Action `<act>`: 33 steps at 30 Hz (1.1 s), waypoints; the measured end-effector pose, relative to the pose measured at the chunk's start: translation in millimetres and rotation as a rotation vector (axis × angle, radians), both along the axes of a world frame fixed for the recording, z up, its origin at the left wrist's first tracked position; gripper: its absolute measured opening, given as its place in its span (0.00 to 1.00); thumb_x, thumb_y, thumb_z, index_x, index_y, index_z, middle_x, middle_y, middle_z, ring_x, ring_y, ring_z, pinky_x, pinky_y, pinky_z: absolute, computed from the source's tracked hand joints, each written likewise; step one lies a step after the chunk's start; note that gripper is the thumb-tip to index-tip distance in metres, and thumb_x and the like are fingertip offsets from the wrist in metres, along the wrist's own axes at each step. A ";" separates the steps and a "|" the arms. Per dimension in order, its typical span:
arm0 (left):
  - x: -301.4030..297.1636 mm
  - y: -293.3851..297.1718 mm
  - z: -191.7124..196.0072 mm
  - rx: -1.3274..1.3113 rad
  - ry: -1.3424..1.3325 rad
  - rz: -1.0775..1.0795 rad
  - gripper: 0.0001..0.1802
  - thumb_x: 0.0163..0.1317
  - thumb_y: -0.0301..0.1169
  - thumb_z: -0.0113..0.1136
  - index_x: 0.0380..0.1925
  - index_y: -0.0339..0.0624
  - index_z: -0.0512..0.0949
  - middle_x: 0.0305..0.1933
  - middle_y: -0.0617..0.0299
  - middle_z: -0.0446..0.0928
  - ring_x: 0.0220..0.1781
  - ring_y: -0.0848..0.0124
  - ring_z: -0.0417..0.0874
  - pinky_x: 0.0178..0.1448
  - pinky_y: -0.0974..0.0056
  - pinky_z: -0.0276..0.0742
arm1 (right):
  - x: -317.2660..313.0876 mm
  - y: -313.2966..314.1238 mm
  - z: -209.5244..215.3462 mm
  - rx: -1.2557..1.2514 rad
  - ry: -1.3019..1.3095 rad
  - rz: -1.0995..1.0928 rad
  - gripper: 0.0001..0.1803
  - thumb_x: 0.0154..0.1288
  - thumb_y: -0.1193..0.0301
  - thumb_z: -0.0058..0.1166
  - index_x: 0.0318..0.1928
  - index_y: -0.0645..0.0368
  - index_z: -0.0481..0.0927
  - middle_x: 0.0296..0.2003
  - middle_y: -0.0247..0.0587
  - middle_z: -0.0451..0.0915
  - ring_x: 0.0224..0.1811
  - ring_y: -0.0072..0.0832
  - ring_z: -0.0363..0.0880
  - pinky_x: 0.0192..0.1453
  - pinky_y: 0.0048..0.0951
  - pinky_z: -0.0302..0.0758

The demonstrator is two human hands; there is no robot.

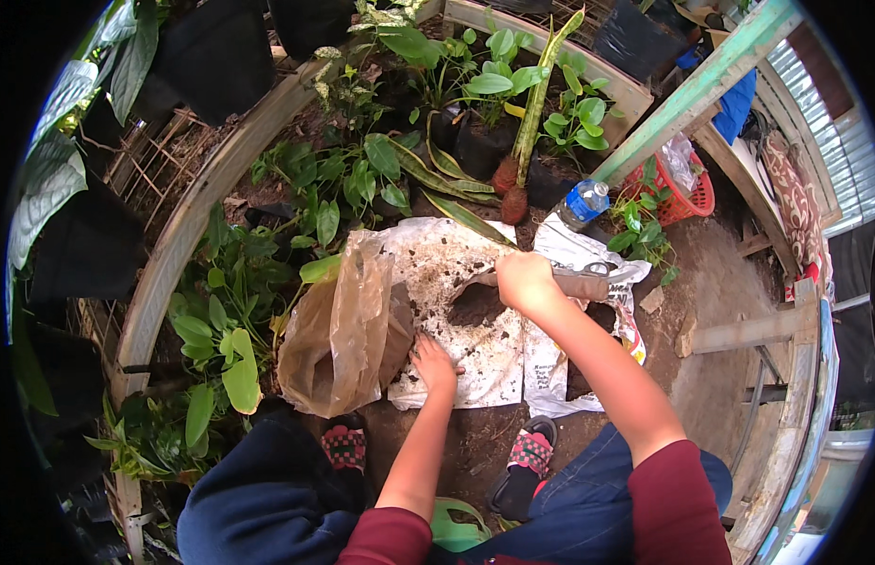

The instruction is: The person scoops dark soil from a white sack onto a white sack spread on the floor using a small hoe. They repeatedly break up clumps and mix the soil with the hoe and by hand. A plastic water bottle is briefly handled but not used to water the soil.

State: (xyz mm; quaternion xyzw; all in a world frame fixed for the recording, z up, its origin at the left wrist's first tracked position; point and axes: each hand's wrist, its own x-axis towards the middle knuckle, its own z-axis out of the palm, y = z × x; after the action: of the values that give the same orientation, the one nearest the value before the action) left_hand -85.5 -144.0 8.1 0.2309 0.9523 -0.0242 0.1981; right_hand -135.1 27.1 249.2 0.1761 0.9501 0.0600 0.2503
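Observation:
My right hand (526, 282) is closed around a hand trowel, its brown handle (581, 283) sticking out to the right and its dark blade (477, 304) low over a white sack (489, 358). Crumbs of soil are scattered across that flattened sack. Fingers spread, my left hand (435, 364) rests on the sack beside a brownish clear plastic bag (339, 334). The bag stands upright with its top gaping; its contents are mostly hidden. Beyond the sack lie uprooted snake plants (532, 122) with reddish-brown root ends.
Leafy plants (329, 179) crowd the left and far sides inside a wooden frame (197, 212). A water bottle (584, 204) lies near a red basket (678, 188) and a green post (701, 89). Between my legs is a green plastic stool (456, 524).

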 end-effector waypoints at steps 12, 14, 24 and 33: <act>-1.1 3.0 7.5 -0.025 -0.067 0.008 0.63 0.33 0.59 0.72 0.65 0.34 0.58 0.73 0.54 0.53 0.74 0.63 0.53 0.70 0.52 0.55 | 38.9 -24.0 -16.4 -0.044 -0.032 -0.027 0.10 0.55 0.72 0.56 0.39 0.54 0.85 0.39 0.44 0.84 0.42 0.35 0.85 0.40 0.38 0.81; -0.8 2.3 7.8 -0.031 -0.063 0.005 0.63 0.33 0.60 0.72 0.65 0.34 0.58 0.73 0.54 0.53 0.74 0.63 0.53 0.70 0.52 0.55 | 46.9 -14.6 -13.6 -0.062 -0.010 -0.053 0.11 0.55 0.72 0.55 0.40 0.56 0.84 0.39 0.46 0.84 0.41 0.37 0.84 0.41 0.39 0.81; -2.3 -4.0 1.3 -0.018 -0.050 0.026 0.64 0.33 0.60 0.73 0.66 0.34 0.57 0.73 0.54 0.52 0.74 0.64 0.51 0.72 0.51 0.53 | 28.1 28.3 23.2 0.069 0.024 -0.084 0.12 0.54 0.71 0.53 0.38 0.60 0.83 0.34 0.50 0.83 0.40 0.39 0.83 0.39 0.40 0.79; -0.2 1.1 3.4 -0.066 -0.070 0.012 0.64 0.34 0.60 0.72 0.67 0.34 0.55 0.75 0.54 0.49 0.76 0.63 0.48 0.72 0.52 0.51 | 3.7 -3.0 -36.8 0.242 -0.245 0.069 0.13 0.58 0.70 0.54 0.43 0.55 0.85 0.44 0.42 0.83 0.46 0.37 0.82 0.43 0.50 0.79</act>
State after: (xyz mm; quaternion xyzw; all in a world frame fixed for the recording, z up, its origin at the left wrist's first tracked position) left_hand -85.7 -142.9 11.5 0.2191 0.9449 -0.0463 0.2388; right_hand -131.4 24.1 212.4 0.1636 0.9039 0.2034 0.3388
